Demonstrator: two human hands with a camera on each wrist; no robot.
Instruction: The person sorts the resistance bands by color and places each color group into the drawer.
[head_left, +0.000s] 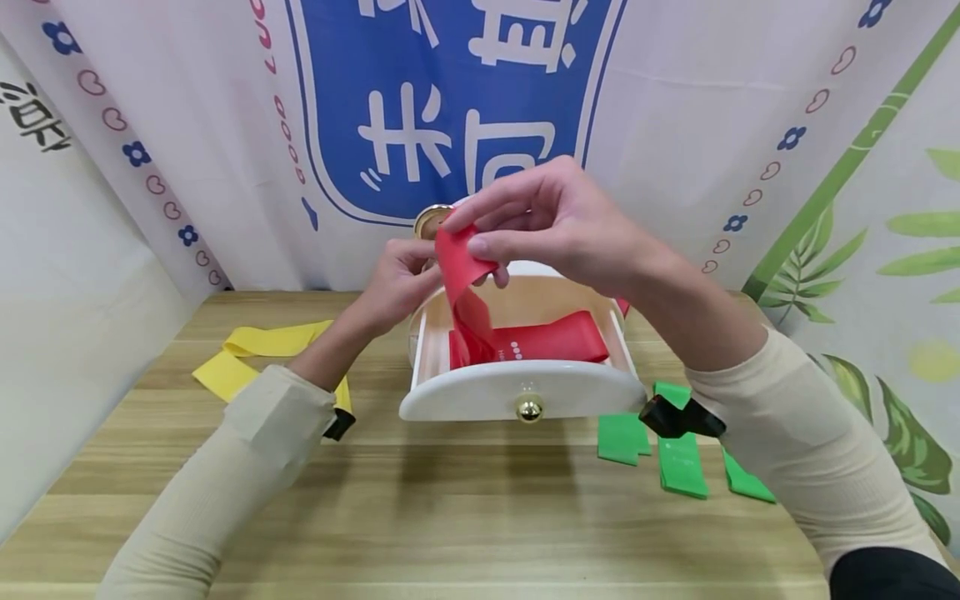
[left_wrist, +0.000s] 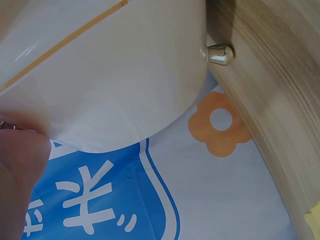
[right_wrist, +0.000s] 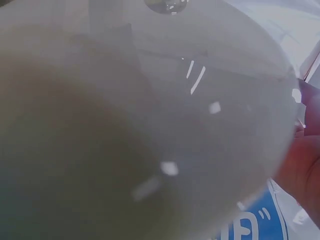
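In the head view, my right hand (head_left: 562, 225) pinches the upper end of a red resistance band (head_left: 461, 267) between thumb and fingers. The band hangs down into a pulled-out white drawer (head_left: 517, 392). Inside it lies another folded stretch of red band (head_left: 555, 337) printed with white dots. My left hand (head_left: 401, 279) is at the drawer's back left, its fingertips hidden behind the raised band, so I cannot tell what they hold. From the left wrist, that hand (left_wrist: 22, 170) shows beside the glossy white drawer unit (left_wrist: 115, 100). The right wrist view is mostly filled by a blurred white surface (right_wrist: 225, 140).
A yellow band (head_left: 270, 340) lies on the wooden table (head_left: 450, 517) at left, partly behind my left forearm. Several green band pieces (head_left: 681, 467) lie at right, near my right sleeve. The drawer has a gold knob (head_left: 529, 408). A printed curtain (head_left: 660, 150) hangs behind.
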